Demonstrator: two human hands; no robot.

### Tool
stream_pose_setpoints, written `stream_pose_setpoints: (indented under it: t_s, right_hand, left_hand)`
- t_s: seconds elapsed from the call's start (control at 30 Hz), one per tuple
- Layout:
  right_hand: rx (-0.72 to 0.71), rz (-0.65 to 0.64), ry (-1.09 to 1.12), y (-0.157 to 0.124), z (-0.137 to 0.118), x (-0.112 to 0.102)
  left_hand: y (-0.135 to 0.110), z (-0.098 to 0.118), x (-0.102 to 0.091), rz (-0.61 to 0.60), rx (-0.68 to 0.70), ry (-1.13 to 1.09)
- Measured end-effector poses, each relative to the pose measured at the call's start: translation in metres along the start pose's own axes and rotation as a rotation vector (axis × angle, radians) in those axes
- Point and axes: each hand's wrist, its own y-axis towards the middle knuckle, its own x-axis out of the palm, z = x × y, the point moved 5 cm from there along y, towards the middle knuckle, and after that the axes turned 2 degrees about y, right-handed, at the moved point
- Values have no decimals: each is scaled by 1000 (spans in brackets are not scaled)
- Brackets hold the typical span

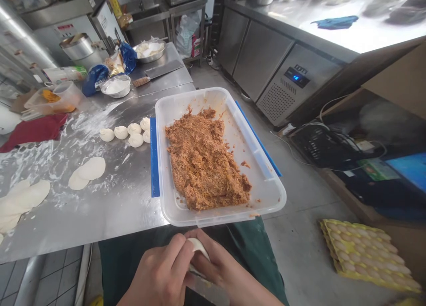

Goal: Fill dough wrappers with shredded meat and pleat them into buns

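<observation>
dough piece (pixel 199 247) | white, smooth | rounded edge | partly hidden between fingers (pixel 182 258)

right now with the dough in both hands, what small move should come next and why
Probably pinch the dough closed: the left hand and right hand are gathered around it near the tub of filling, and closed-looking dumplings sit on the table. The hands hide whether it is already sealed.

Blown-out glare on upper-right counter (pixel 376 36)
</observation>
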Motion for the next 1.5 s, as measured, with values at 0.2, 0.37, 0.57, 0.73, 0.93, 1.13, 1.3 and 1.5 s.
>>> stream_pose_setpoints:
  t_s: [0.2,0.37,0.57,0.73,0.93,1.13,1.3,1.5]
  right_hand:
    - [66,-20,85,-1,-1,-3]
    - [-22,-9,144,-2,-3,-3]
    - [-19,-20,117,-1,-1,2]
    - [-76,-29,-10,0,-5,1]
    - [-39,-16,-9,-1,-5,-2]
    - [93,62,225,-1,16,-7]
    - [100,177,674,17,48,6]
    - [132,248,636,19,56,10]
  left_hand:
    - [-1,-2,2,-22,7,45]
    - [-1,-5,-3,27,-26,49]
    - [-2,-4,-1,-4,-42,-30]
    - [-1,-2,4,-47,-12,64]
    - [0,-1,2,-26,8,-6]
    - [-1,-5,-2,-16,-20,-24]
    - [1,-3,-2,23,-11,16]
    - [-1,0,3,-1,-35,-55]
